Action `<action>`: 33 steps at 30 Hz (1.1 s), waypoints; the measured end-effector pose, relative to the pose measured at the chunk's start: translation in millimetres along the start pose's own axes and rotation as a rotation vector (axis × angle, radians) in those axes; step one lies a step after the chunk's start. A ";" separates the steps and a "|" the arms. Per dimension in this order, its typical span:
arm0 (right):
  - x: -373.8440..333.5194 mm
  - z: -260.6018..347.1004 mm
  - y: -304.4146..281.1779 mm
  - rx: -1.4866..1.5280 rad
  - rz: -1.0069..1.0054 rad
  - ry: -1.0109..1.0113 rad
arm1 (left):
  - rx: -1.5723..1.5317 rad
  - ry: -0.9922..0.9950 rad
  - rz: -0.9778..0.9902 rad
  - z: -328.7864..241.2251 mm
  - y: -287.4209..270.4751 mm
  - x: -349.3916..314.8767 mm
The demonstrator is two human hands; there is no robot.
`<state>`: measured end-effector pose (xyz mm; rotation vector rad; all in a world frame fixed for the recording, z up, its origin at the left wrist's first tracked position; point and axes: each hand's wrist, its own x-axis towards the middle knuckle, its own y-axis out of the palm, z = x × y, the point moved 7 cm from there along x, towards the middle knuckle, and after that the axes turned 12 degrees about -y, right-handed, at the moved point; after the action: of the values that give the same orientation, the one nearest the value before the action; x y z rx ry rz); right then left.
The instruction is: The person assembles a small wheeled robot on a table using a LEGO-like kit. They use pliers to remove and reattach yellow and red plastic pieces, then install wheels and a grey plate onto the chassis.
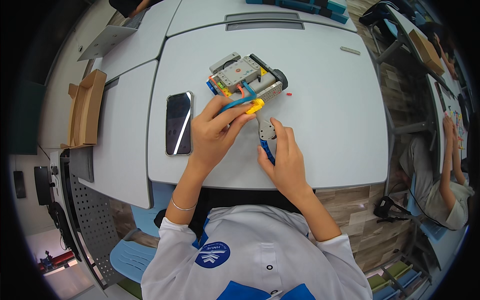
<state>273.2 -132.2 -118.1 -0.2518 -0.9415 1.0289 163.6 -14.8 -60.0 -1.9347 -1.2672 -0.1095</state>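
Note:
My left hand point(218, 131) is closed, its fingertips pinching a small yellow plastic building piece point(255, 106) at the near side of a robot model. My right hand point(284, 161) holds a hand tool with a grey head point(266, 131) and a blue handle point(268, 151). The tool's tip points up to the yellow piece; I cannot tell whether they touch. The model point(242, 72) lies on the white table and has a grey hub, perforated grey beams and a dark wheel at its right end. Blue and orange cables point(248, 91) curve from its hub, the blue one running behind my left fingers.
A phone point(179, 123) lies left of my left hand. A small red pin point(289, 94) sits right of the model, a grey strip point(350, 50) farther right. Teal cases point(305, 9) stand at the far edge. An open cardboard box point(87, 111) is left; another person works point(450, 130) at right.

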 end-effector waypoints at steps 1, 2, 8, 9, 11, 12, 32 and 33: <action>0.3 -0.4 -0.5 -0.008 0.000 -0.004 | 0.003 -0.005 0.005 0.0 0.6 0.0; 0.5 -0.6 -1.1 -0.017 -0.001 -0.008 | -0.001 -0.006 0.012 0.9 1.3 -0.4; -0.3 -4.7 -0.6 -0.074 0.025 0.059 | -0.017 -0.005 0.041 8.7 7.0 -6.4; -0.9 -6.2 0.9 -0.090 0.034 0.075 | -0.024 -0.002 0.041 10.4 8.3 -8.1; -1.7 -7.6 1.5 -0.101 0.035 0.078 | -0.041 -0.016 0.046 10.9 9.4 -10.4; -1.3 -7.7 2.0 -0.102 0.034 0.077 | -0.046 -0.032 0.049 10.3 8.4 -10.8; -3.8 -8.5 1.5 -0.059 0.022 0.041 | 0.087 -0.054 0.149 8.2 4.7 -20.3; -4.0 -8.8 1.7 -0.056 0.025 0.044 | 0.106 -0.042 0.140 7.1 5.2 -19.1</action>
<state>278.2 -132.5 -126.6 -0.3318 -0.9300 1.0168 156.0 -25.0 -76.8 -1.9360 -1.1374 0.0681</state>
